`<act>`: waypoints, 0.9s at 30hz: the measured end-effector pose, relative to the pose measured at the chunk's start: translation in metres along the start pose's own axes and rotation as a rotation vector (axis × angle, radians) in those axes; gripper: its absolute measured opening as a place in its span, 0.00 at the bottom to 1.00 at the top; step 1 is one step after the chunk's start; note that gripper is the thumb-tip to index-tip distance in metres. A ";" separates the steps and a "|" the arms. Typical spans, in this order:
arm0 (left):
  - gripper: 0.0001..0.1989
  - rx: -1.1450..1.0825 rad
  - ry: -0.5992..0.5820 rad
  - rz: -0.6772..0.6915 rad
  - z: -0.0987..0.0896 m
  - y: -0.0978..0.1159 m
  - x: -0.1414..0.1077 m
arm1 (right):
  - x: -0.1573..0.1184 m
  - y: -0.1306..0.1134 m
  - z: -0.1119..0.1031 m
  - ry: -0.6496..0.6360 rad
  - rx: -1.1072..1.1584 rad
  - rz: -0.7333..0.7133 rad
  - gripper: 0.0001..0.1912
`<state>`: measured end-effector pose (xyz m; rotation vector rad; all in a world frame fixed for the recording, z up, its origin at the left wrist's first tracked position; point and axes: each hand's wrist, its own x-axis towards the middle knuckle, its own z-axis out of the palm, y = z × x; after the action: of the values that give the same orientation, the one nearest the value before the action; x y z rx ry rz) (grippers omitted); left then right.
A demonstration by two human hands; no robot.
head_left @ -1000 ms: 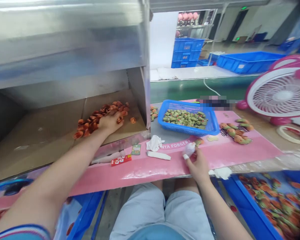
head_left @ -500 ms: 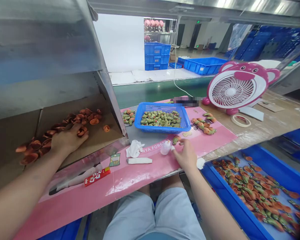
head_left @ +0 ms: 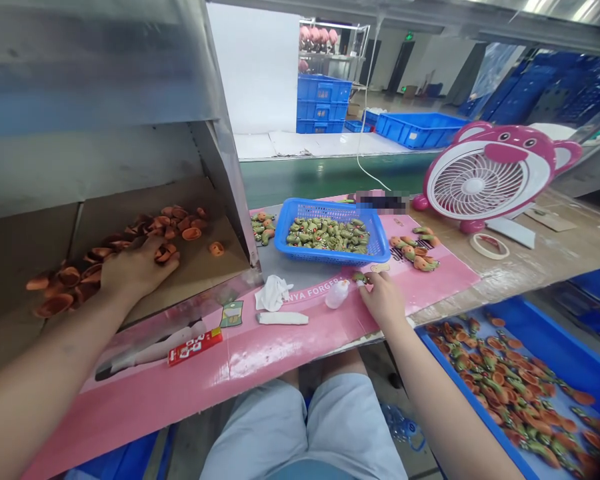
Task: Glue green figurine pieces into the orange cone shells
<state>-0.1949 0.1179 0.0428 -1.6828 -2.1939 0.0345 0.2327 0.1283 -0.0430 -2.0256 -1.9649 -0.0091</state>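
Note:
My left hand (head_left: 137, 267) is in the left bay among a heap of orange cup-shaped pieces (head_left: 70, 277). Its thumb and fingers close around one orange cup-shaped piece (head_left: 165, 253). On the pink mat (head_left: 260, 360), my right hand (head_left: 386, 300) pinches a small green-and-orange figure (head_left: 360, 277); the fingers partly hide it. A small translucent bottle (head_left: 337, 295) stands just left of this hand. Behind it, a blue basket (head_left: 333, 257) holds many green figures (head_left: 325, 235). Several joined green-and-orange figures (head_left: 417, 252) lie to the basket's right.
Crumpled tissue (head_left: 274, 293), a white strip (head_left: 283, 319) and a red packet (head_left: 195, 347) lie on the mat. A pink fan (head_left: 495, 173) and tape roll (head_left: 489, 245) stand at right. Below right is a blue crate (head_left: 480, 413) of finished-looking pieces. A metal wall (head_left: 230, 167) borders the bay.
The view has shifted slightly. My right hand has closed in over the small figure, its fingers now covering more of it. My left hand stays around the orange piece.

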 end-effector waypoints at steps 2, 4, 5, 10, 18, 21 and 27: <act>0.27 -0.005 0.026 0.005 0.001 0.000 -0.001 | 0.005 0.000 0.005 0.003 -0.004 -0.006 0.11; 0.27 0.006 0.046 0.015 0.002 0.000 -0.002 | 0.011 0.000 0.010 0.003 -0.006 -0.009 0.11; 0.28 0.014 0.051 0.019 0.002 0.000 -0.002 | 0.013 0.000 0.012 0.005 -0.007 -0.009 0.11; 0.28 0.031 0.028 -0.003 0.005 -0.001 -0.001 | 0.018 0.005 0.018 0.023 0.008 -0.006 0.13; 0.29 0.063 0.037 -0.013 0.005 0.001 -0.001 | 0.018 0.008 0.020 0.072 0.081 -0.027 0.12; 0.30 0.017 -0.015 -0.011 0.003 0.000 0.001 | 0.018 0.009 0.021 0.091 0.123 -0.041 0.13; 0.28 -0.071 -0.019 -0.007 0.003 -0.001 -0.001 | 0.014 0.014 0.013 0.149 0.205 -0.043 0.19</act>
<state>-0.1966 0.1173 0.0404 -1.7196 -2.2395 -0.0290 0.2441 0.1444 -0.0550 -1.7995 -1.8365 0.0294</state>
